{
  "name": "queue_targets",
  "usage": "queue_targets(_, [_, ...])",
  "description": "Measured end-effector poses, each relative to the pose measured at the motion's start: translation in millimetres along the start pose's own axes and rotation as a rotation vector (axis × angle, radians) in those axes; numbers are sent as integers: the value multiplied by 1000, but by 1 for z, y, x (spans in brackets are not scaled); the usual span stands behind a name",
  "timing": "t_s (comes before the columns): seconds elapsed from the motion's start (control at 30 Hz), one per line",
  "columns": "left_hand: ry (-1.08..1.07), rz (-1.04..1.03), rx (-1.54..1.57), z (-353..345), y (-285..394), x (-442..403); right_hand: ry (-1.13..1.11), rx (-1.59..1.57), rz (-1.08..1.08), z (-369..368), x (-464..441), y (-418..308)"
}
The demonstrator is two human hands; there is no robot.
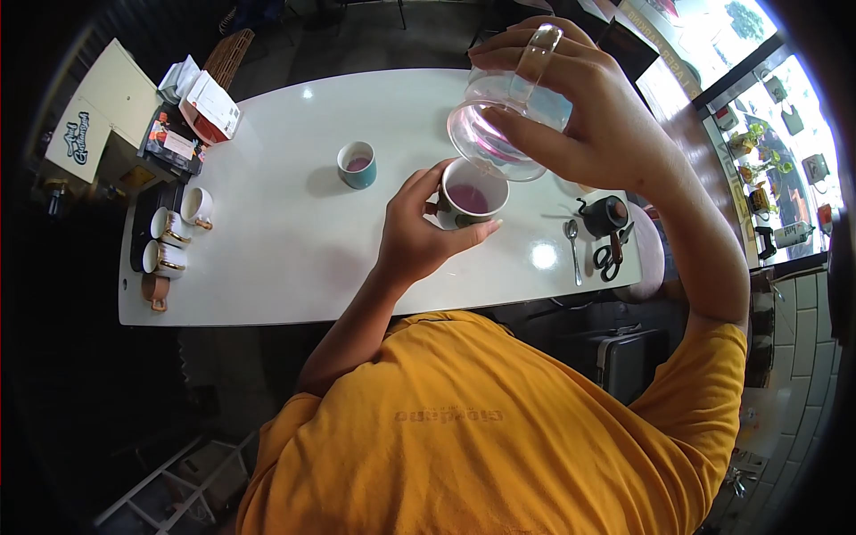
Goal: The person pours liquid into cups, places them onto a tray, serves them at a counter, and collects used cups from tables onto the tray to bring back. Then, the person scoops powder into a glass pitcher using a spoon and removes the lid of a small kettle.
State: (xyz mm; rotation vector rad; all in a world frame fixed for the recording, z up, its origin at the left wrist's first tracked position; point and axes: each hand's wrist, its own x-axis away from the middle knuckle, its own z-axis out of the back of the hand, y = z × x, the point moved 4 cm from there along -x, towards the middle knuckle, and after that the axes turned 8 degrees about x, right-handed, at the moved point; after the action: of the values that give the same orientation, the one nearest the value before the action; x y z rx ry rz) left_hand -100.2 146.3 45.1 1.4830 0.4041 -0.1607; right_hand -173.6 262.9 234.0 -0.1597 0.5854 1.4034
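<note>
My left hand is wrapped round a cup with a pale rim and purplish liquid inside, held above the white table. Over it, my right hand grips a clear glass pitcher by its handle and side. The pitcher is tipped, its mouth close to the cup's rim; a pinkish tint shows inside it. I cannot make out a stream between the two. To the left stands a teal cup with a little purplish liquid at its bottom.
On the right of the white table lie a spoon, black scissors and a black kettle. Several cups line the left edge. Behind them are a black packet and a white bag.
</note>
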Motion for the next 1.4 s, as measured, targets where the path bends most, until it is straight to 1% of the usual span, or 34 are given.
queue_targets(0.83, [-7,-16,-25,6,5,3,-6,2,4,-2,-6,-7])
queue_targets(1.4, [-14,-33,-1,23,2,9,-14,28,-6,-6,-20,-22])
